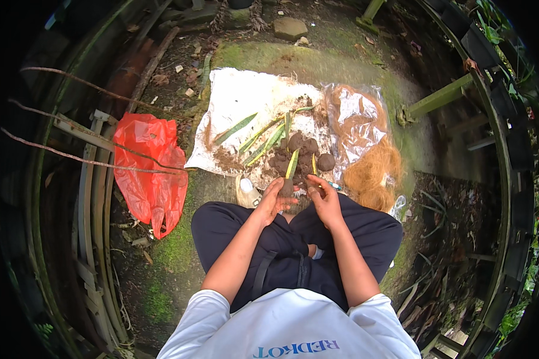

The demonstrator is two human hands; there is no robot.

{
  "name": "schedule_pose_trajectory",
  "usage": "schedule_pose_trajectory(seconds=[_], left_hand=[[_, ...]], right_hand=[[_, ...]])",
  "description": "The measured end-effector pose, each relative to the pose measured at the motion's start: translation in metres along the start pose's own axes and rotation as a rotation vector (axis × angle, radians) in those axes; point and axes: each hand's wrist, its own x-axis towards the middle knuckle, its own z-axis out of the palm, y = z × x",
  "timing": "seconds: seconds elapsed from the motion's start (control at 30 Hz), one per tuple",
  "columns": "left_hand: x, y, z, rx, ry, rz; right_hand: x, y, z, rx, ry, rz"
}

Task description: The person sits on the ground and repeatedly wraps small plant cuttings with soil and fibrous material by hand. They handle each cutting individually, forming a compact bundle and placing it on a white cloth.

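Observation:
My left hand (pixel 272 200) holds a lump of dark soil (pixel 287 188) with a yellow-green leaf cutting (pixel 293 163) standing up from it. My right hand (pixel 324 203), just beside it, has its fingertips pinched on a short yellow leaf piece (pixel 314 165). Beyond my hands, a soil pile (pixel 300 143) and a round soil ball (pixel 326 162) rest on a white sack (pixel 236 96), with several striped leaves (pixel 235 128) to their left.
A clear bag of brown fibre (pixel 356 119) lies right of the sack, with loose fibre (pixel 374 167) nearer me. A red plastic bag (pixel 144 185) and long thin sticks (pixel 72 149) are at left. A light sandal (pixel 248 191) sits by my left knee; wooden posts (pixel 437 99) stand at right.

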Motion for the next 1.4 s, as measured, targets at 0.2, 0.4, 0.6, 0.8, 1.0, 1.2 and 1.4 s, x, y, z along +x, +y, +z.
schedule_pose_trajectory(seconds=[0.2,0.4,0.6,0.8,1.0,1.2,1.4], left_hand=[[0.009,-0.006,-0.008,0.020,0.001,0.050],[0.003,-0.003,0.001,-0.088,0.060,0.026],[0.009,-0.013,-0.015,-0.005,-0.113,-0.106],[0.007,-0.017,-0.006,0.299,0.085,0.038],[0.003,-0.016,0.005,0.371,0.134,0.191],[0.002,-0.019,0.005,0.399,0.133,0.190],[0.006,-0.023,-0.001,0.315,0.108,0.201]], right_hand=[[-0.004,-0.016,0.011,-0.174,0.039,-0.193],[-0.013,-0.027,0.018,-0.592,-0.043,-0.425],[-0.017,-0.005,0.026,-0.694,-0.090,-0.573],[-0.019,-0.007,0.033,-0.536,-0.024,-0.479],[-0.012,0.007,0.039,-0.260,0.203,-0.104],[-0.008,0.014,0.026,-0.261,0.031,-0.062],[-0.010,0.006,0.031,-0.260,-0.036,-0.171]])
